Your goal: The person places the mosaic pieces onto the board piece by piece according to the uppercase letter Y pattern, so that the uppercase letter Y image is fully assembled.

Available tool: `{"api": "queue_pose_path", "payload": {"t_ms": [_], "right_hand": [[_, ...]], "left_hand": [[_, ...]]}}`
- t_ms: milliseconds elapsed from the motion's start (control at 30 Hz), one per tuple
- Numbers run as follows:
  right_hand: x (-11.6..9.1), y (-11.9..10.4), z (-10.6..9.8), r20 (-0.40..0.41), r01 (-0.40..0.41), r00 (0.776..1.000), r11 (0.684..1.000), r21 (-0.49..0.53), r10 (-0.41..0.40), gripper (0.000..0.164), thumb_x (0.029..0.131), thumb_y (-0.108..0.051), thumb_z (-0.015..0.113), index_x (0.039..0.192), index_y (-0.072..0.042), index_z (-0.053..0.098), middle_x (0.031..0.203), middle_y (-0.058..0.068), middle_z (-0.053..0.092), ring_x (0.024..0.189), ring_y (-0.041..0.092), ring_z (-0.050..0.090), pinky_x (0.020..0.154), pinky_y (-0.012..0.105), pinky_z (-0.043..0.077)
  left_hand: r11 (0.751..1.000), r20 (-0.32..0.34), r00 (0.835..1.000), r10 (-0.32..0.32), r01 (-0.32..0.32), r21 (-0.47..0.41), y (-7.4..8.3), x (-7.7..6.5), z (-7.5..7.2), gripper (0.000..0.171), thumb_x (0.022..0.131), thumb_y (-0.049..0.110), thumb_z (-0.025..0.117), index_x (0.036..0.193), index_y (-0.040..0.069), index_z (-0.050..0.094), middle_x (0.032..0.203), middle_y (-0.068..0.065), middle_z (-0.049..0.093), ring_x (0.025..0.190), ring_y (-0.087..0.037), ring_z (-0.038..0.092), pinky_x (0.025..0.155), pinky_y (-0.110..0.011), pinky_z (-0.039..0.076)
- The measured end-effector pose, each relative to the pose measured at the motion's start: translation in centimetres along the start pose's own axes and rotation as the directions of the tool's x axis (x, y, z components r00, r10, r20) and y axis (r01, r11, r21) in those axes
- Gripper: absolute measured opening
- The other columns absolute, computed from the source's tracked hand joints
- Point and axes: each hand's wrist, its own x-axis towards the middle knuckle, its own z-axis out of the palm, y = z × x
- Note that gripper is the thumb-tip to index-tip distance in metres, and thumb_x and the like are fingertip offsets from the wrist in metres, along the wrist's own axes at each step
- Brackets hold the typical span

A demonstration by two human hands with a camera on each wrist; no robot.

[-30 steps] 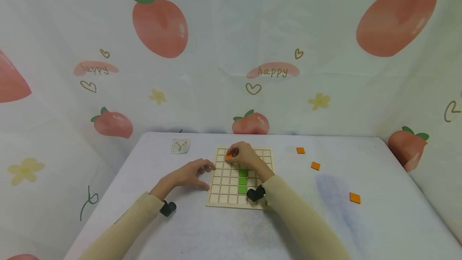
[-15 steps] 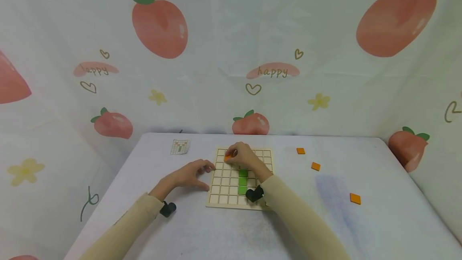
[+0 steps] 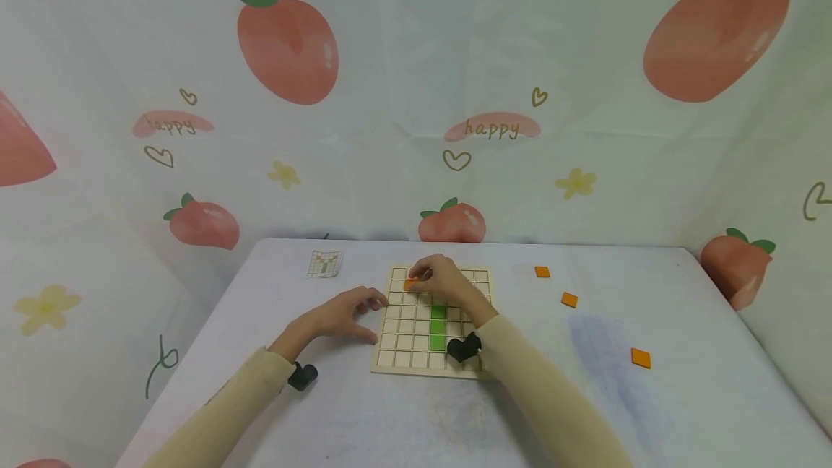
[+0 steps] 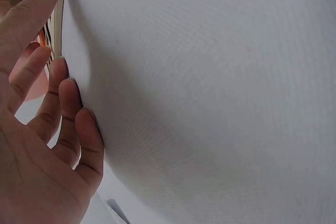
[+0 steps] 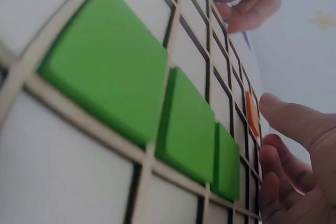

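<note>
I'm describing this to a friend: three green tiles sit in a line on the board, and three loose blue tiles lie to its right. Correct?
Not quite: the three loose tiles are orange, not blue, as the head view shows. The three green tiles are in a line on the board.

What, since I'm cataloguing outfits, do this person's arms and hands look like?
The left sleeve and right sleeve are long and cream, ending near the wrists. The left wrist camera and right wrist camera are small and black. The left hand and right hand are gloveless.
</note>
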Motion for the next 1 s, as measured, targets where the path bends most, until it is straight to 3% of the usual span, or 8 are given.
{"api": "queue_pose_path", "payload": {"t_ms": [233,467,833,1000], "right_hand": [[-1.3,0.8,-2.1,-0.011,0.103,0.995,0.995,0.001,-0.103,0.013,0.092,-0.01,0.077,0.102,-0.002,0.074,0.096,0.004,0.069,0.09,0.022,0.066,0.083,0.038,0.054],[-2.7,2.1,-4.3,-0.006,0.152,0.988,0.988,0.001,-0.152,0.018,0.092,-0.011,0.076,0.105,0.001,0.073,0.097,0.005,0.069,0.09,0.023,0.066,0.083,0.038,0.055],[-6.4,4.1,-8.6,-0.013,0.122,0.992,0.992,0.003,-0.122,0.02,0.092,-0.011,0.077,0.105,0.003,0.073,0.096,0.005,0.069,0.089,0.023,0.068,0.083,0.04,0.055],[-8.8,6.2,-10.8,-0.028,0.121,0.992,0.993,0.008,-0.121,0.018,0.092,-0.011,0.077,0.104,0.002,0.073,0.099,0.007,0.07,0.09,0.025,0.068,0.084,0.039,0.055]], "left_hand": [[1.0,0.0,1.0,-0.003,0.003,-0.002,0.2,0.1,0.0,0.062,0.08,0.023,0.09,0.132,0.008,0.058,0.118,-0.001,0.058,0.109,-0.022,0.054,0.097,-0.043,0.045],[1.0,-0.01,1.0,-0.004,0.004,0.013,0.2,0.0,0.1,0.062,0.079,0.022,0.091,0.131,0.009,0.059,0.117,-0.001,0.058,0.107,-0.021,0.054,0.096,-0.042,0.046],[1.0,-0.013,1.0,-0.013,0.014,0.008,0.0,-0.1,0.0,0.062,0.079,0.023,0.09,0.131,0.009,0.059,0.117,0.0,0.059,0.109,-0.022,0.054,0.098,-0.044,0.045],[1.0,-0.012,1.0,-0.028,0.028,0.005,0.2,0.0,0.1,0.062,0.079,0.024,0.09,0.131,0.01,0.059,0.117,0.0,0.058,0.109,-0.022,0.054,0.098,-0.045,0.045]]}}
